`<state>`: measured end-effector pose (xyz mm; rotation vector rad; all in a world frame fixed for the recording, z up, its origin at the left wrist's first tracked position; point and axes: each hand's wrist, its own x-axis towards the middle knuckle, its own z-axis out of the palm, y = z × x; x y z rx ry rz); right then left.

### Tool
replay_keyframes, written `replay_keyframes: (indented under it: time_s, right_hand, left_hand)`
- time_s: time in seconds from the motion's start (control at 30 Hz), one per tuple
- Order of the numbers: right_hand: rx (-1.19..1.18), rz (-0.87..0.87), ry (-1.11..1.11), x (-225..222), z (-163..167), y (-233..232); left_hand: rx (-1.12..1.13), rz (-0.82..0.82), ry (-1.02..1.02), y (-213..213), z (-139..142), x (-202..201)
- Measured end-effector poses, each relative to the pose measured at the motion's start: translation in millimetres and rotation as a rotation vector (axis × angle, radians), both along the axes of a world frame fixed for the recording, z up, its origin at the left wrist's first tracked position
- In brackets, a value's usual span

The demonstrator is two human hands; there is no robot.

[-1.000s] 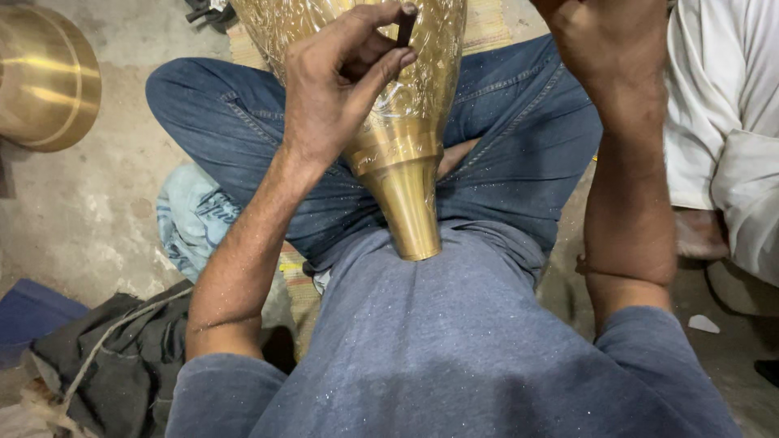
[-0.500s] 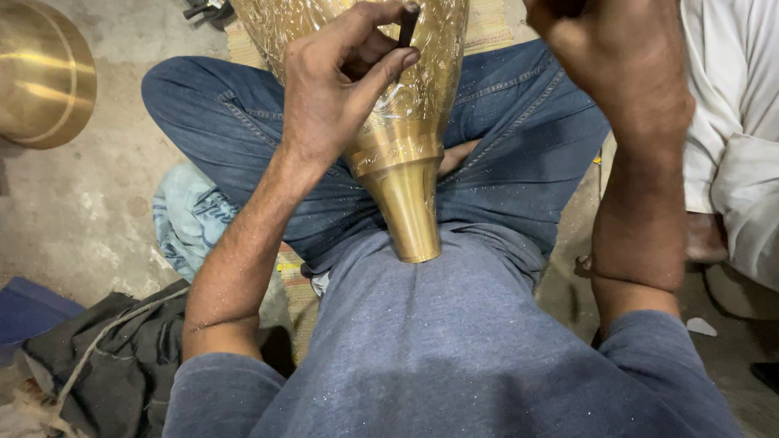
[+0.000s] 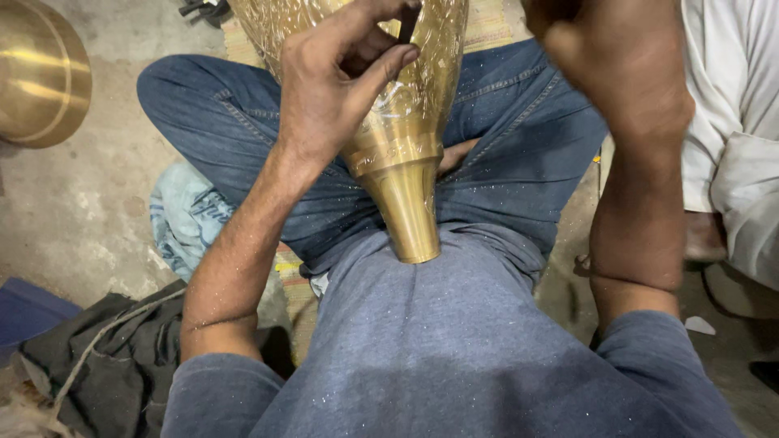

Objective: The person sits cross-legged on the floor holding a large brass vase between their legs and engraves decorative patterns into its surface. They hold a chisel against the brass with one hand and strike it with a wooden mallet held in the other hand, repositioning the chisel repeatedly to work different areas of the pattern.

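Your left hand [image 3: 341, 89] pinches a small dark tool [image 3: 408, 24] w/ thumb & fingers, tip on the engraved brass vase [image 3: 406, 138]. Vase lies across your lap, neck toward you. Right hand [image 3: 617, 57] is a raised fist; can't tell what's inside.

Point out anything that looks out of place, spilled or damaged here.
Fine glittering specks dust the blue shirt and jeans around the engraved brass vase. The left hand pinches a small dark tool against the vase. Nothing looks damaged or askew.
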<state>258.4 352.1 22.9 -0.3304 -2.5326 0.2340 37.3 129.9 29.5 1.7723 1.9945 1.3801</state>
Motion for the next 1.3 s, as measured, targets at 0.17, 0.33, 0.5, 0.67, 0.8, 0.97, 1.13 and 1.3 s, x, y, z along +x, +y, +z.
replay_keyframes:
  time_s: [0.17,0.33,0.5,0.67,0.8,0.97,1.13,1.3]
  right_hand:
    - [-0.21,0.066,0.061,2,-3,-1]
    - [0.179,-0.057,-0.012,4,-9,2]
    - [-0.139,0.03,0.044,2,-12,6]
    - [-0.145,0.021,0.017,1,-6,-1]
    - [0.047,-0.019,-0.002,-3,1,-6]
    - [0.036,-0.01,-0.046,-6,9,-9]
    - [-0.398,0.008,-0.018,-12,6,-15]
    - [-0.113,0.038,0.075,-13,1,-13]
  left_hand:
    - [0.002,0.01,0.044,0,-1,-2]
    - [0.028,-0.024,0.042,0,-4,-5]
    - [0.004,-0.001,0.025,1,-3,-5]
    - [0.006,0.002,0.051,-1,-1,-4]
    - [0.041,-0.022,0.072,0,-3,-6]
    - [0.032,-0.014,0.034,-1,-4,-7]
    - [0.008,0.016,0.054,-3,-1,-6]
    - [0.022,-0.016,0.031,-4,0,-6]
